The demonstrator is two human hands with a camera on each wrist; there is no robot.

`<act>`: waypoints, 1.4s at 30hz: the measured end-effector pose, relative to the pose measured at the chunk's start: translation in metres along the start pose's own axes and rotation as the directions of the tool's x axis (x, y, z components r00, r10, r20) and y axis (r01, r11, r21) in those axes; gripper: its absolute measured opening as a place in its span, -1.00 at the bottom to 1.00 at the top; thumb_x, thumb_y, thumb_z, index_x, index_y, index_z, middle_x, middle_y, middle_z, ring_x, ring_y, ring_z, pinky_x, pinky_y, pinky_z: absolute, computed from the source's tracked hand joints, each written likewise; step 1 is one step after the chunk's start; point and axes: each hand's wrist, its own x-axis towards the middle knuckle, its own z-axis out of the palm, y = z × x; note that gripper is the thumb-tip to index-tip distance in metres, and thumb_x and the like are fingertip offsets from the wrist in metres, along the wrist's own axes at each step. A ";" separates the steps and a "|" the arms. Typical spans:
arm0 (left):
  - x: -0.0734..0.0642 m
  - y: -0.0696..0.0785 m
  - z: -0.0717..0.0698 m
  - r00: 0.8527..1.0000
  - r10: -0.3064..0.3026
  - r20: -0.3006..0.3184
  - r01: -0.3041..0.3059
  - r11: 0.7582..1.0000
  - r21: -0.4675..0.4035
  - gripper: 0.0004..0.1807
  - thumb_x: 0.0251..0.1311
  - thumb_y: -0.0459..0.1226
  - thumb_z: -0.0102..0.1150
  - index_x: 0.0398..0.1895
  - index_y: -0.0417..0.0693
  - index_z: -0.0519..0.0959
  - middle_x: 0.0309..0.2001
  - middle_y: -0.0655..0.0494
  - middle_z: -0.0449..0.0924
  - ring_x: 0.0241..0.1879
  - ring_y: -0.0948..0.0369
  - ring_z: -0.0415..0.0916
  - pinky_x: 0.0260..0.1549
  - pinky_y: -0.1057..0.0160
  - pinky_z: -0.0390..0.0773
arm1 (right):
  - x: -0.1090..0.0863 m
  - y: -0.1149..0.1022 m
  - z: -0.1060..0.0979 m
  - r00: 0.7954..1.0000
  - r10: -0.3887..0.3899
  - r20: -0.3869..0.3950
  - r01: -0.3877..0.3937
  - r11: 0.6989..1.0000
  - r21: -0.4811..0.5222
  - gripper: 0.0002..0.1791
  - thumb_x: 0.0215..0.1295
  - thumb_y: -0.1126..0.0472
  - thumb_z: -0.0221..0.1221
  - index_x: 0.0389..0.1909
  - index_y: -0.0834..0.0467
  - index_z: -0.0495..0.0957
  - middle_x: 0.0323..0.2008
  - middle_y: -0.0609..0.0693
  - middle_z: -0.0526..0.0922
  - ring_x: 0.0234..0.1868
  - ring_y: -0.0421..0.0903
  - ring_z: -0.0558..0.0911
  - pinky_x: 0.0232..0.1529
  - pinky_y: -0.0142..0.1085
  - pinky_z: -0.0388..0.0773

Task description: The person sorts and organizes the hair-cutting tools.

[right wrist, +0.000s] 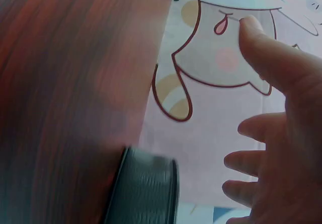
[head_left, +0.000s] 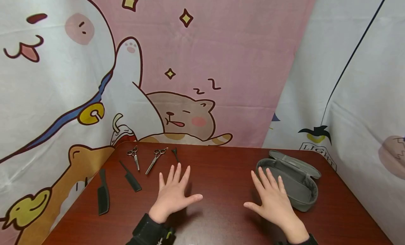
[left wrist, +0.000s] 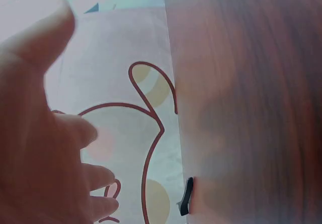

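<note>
My left hand (head_left: 173,195) hovers over the table with fingers spread, holding nothing. Nearest to it lies a small black clip-like piece (head_left: 175,154), also seen in the left wrist view as a dark piece (left wrist: 186,196). Two pairs of silver scissors, one (head_left: 135,159) further left and the other (head_left: 154,162) closer, lie behind and left of that hand. Leftmost are a wide black comb (head_left: 103,199) and a slimmer black comb-like tool (head_left: 133,181). My right hand (head_left: 274,202), fingers also spread, is beside an unzipped grey case (head_left: 304,205), partly covering it in the head view.
The reddish-brown wooden table (head_left: 221,217) ends at a printed cloth backdrop (head_left: 246,79). The case's lid (head_left: 294,162) is folded back toward the rear right. Bare wood lies between the two hands.
</note>
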 end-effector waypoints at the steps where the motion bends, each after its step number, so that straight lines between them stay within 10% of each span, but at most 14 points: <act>1: 0.000 0.000 0.000 1.000 0.010 -0.015 -0.010 1.000 -0.001 0.16 0.02 0.51 0.02 0.59 0.14 -0.01 0.56 -0.15 -0.15 0.53 -0.14 -0.33 0.29 -0.42 -0.38 | -0.001 0.003 -0.002 1.000 0.006 -0.006 -0.006 1.000 -0.007 0.12 0.05 -0.34 0.34 0.52 0.15 0.15 0.50 0.30 0.04 0.50 0.32 -0.05 0.32 0.36 -0.20; 11: 0.003 -0.001 0.005 0.993 0.082 -0.085 -0.077 0.995 0.058 0.22 -0.02 0.50 0.08 0.58 0.02 0.03 0.52 -0.18 0.03 0.51 -0.16 -0.14 0.30 -0.42 -0.26 | -0.013 0.036 -0.022 0.992 0.100 -0.076 -0.101 0.995 -0.009 0.10 0.14 -0.39 0.25 0.47 0.30 0.18 0.41 0.43 0.17 0.43 0.40 0.07 0.31 0.38 -0.15; 42: 0.018 0.021 0.022 0.985 0.174 0.011 -0.174 0.984 0.023 0.19 0.01 0.44 0.15 0.57 -0.05 0.06 0.51 -0.21 0.03 0.50 -0.15 -0.09 0.30 -0.41 -0.15 | -0.035 0.135 -0.046 0.936 0.352 -0.022 -0.352 0.936 -0.003 0.18 0.26 -0.37 0.15 0.28 0.69 0.07 0.16 0.79 0.11 0.19 0.68 0.11 0.18 0.42 0.03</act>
